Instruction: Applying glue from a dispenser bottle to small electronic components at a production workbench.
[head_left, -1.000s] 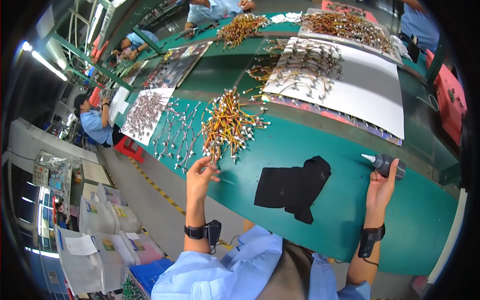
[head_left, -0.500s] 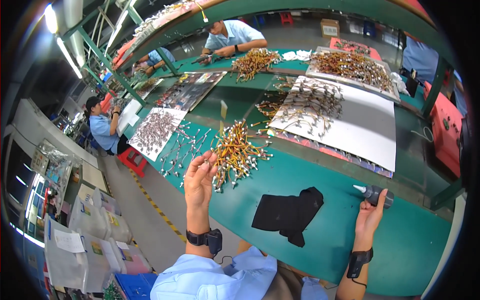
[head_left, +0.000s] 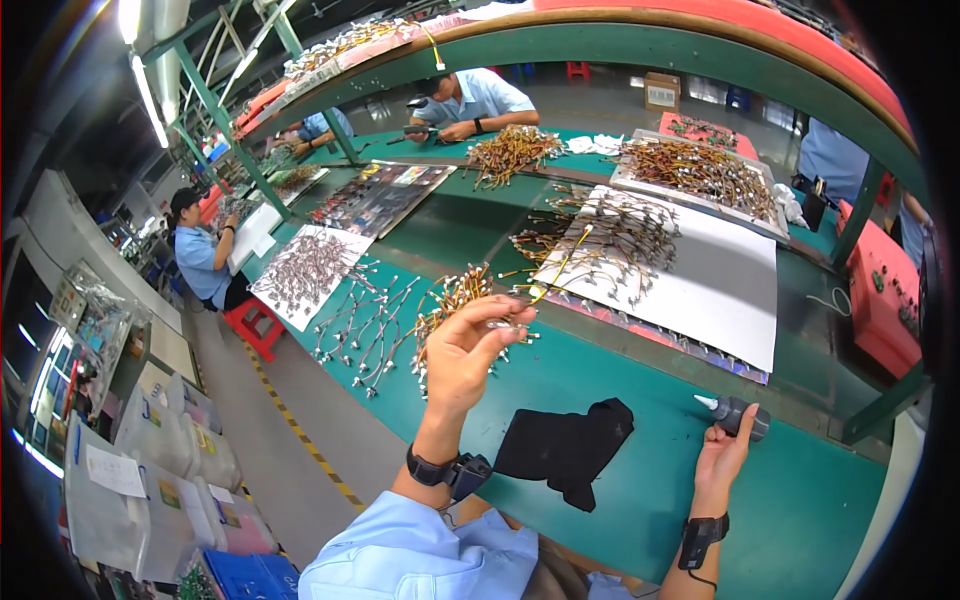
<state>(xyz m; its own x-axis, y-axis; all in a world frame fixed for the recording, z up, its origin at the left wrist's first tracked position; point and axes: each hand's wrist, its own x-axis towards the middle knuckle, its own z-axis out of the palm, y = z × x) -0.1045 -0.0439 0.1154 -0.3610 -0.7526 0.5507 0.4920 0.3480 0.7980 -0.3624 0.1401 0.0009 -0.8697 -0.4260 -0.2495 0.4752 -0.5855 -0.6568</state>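
My left hand is raised above the bench, its thumb and fingers pinching a short wire cable with yellow and dark leads. The cable's free end points up and away, in front of the white sheet. Behind that hand, partly hidden by it, lies a pile of orange-brown cables with white connectors. At the right, my right hand is closed around a dark grey squeeze bottle. Its pale pointed nozzle aims left. On the green bench between my hands rests a crumpled black cloth.
White sheets carry more cables, one at the left and a larger one ahead. A green shelf beam crosses overhead. Co-workers sit across the bench and at the far left. Plastic bins stand at the lower left.
My left hand has moved right, away from the cable pile, with the cable now showing beyond its fingers. My right hand still grips the bottle. The whole view has shifted slightly.
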